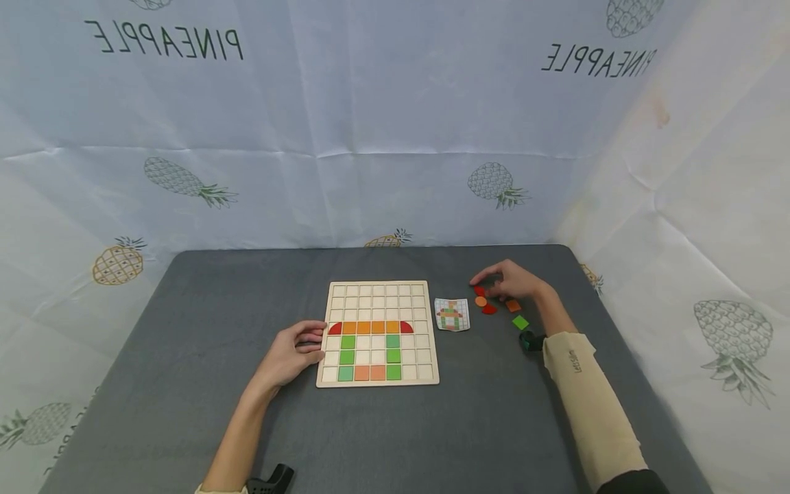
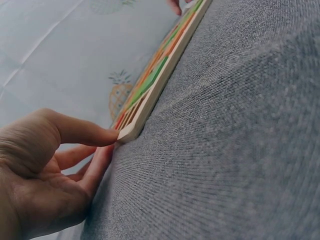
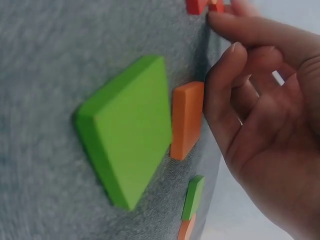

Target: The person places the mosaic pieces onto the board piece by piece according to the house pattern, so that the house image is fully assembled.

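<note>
1. Left hand (image 1: pixel 293 351) pinched the wooden board (image 1: pixel 365 302) by its left edge.
2. Right hand (image 1: pixel 517 280) was at red pieces (image 1: pixel 489 309) right of the board, couldn't tell if pinching tbh.
3. Little card (image 1: pixel 452 322) sat just right of it.

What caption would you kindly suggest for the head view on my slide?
Left hand touching the gridded board, right hand over loose tiles, pattern card between them.
</note>
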Motion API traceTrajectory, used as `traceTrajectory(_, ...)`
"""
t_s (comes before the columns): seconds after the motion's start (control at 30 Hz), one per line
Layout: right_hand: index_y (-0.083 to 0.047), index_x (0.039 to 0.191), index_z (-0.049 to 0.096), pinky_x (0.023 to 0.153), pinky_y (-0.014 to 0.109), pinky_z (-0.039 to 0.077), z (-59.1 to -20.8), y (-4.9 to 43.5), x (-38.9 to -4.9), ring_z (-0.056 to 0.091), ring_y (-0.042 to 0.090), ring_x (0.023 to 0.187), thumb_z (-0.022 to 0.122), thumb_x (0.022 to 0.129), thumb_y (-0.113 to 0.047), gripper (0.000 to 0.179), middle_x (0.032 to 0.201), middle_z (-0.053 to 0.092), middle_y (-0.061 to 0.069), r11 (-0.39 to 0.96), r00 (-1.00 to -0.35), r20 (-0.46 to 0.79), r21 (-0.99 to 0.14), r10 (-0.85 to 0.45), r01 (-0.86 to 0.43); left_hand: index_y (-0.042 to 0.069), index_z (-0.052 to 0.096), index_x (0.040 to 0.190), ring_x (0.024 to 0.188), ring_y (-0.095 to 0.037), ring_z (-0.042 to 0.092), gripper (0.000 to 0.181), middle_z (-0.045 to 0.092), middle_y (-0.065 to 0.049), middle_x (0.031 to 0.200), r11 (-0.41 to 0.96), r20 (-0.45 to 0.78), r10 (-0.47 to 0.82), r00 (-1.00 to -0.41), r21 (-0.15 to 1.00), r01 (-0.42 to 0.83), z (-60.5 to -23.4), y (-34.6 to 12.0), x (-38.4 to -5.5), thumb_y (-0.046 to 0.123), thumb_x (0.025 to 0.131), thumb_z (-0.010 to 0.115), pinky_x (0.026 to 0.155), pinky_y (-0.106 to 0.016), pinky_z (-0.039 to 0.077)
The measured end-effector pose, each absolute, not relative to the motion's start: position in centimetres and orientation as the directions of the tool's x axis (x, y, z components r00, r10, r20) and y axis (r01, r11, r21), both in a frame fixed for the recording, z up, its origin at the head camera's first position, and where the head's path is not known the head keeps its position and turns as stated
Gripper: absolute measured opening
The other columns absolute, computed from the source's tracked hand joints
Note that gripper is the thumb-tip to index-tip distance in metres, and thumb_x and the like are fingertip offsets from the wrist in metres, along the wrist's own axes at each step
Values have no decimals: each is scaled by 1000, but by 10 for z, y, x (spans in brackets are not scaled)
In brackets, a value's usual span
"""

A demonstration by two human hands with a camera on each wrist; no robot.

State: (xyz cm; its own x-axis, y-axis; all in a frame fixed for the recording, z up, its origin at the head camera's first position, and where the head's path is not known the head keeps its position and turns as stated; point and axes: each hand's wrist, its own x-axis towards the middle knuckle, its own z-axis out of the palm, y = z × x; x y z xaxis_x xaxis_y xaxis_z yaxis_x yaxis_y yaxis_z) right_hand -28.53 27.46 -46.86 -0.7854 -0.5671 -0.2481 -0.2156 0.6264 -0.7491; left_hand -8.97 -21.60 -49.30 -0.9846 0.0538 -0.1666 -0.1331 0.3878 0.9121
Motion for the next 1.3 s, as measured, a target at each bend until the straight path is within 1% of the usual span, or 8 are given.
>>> traceTrajectory(0.07, 1, 134, 74, 60, 27, 52, -469, 275, -285, 33, 7, 48, 73, 99, 1, 35, 71, 73, 12, 627, -784, -259, -752, -563, -202, -5, 59, 147, 121, -32, 66, 59, 64, -26, 140, 380, -163, 57, -985, 916, -130, -493, -216, -89, -7, 92, 77, 95, -20, 62)
traceTrajectory(0.13, -1, 134, 74, 61, 27, 53, -470, 275, -285, 32, 7, 48, 76, 98, -3, 36, 67, 70, 4, 632, -787, -266, -750, -557, -194, -5, 58, 148, 122, -33, 66, 59, 64, -26, 140, 373, -161, 61, -985, 919, -127, -493, -216, -89, -7, 92, 78, 95, -21, 63)
traceTrajectory(0.2, -2, 133, 75, 61, 26, 53, -470, 275, -285, 33, 7, 48, 79, 97, -7, 36, 70, 72, 2, 636, -791, -265, -747, -551, -194, -6, 58, 148, 122, -34, 66, 60, 63, -27, 140, 370, -158, 66, -985, 921, -123, -493, -217, -88, -7, 92, 78, 95, -22, 63)
traceTrajectory(0.4, -1, 128, 76, 56, 28, 49, -473, 274, -284, 45, 10, 53, 82, 97, -13, 34, 89, 78, 13, 648, -809, -238, -730, -538, -217, -7, 57, 147, 122, -34, 67, 60, 64, -27, 140, 370, -152, 69, -986, 922, -116, -493, -217, -88, -7, 91, 78, 95, -25, 64)
traceTrajectory(0.63, -1, 126, 76, 55, 27, 45, -476, 272, -282, 44, 9, 52, 83, 97, -16, 33, 109, 76, 18, 653, -822, -212, -720, -528, -233, -6, 59, 147, 122, -34, 67, 59, 64, -27, 140, 367, -155, 65, -986, 922, -121, -493, -217, -86, -7, 91, 78, 95, -24, 64)
traceTrajectory(0.83, -4, 123, 77, 57, 27, 47, -474, 269, -280, 47, 10, 57, 83, 97, -17, 30, 111, 76, 18, 665, -835, -202, -709, -512, -236, -7, 58, 147, 120, -33, 67, 60, 63, -27, 139, 379, -153, 59, -987, 918, -120, -494, -215, -87, -6, 91, 79, 94, -24, 64)
traceTrajectory(1.0, -8, 122, 78, 59, 28, 47, -467, 258, -276, 44, 9, 54, 83, 97, -19, 28, 114, 78, 15, 648, -819, -157, -700, -551, -301, -6, 59, 146, 120, -33, 67, 59, 64, -27, 139, 371, -155, 55, -986, 920, -124, -493, -215, -86, -7, 90, 78, 95, -24, 64)
traceTrajectory(1.3, -15, 119, 79, 55, 27, 42, -445, 212, -262, 37, 8, 51, 83, 98, -22, 22, 85, 73, 8, 594, -781, -97, -709, -617, -381, -6, 59, 146, 121, -33, 67, 58, 64, -27, 139, 362, -151, 61, -987, 924, -119, -493, -217, -87, -7, 91, 78, 95, -23, 63)
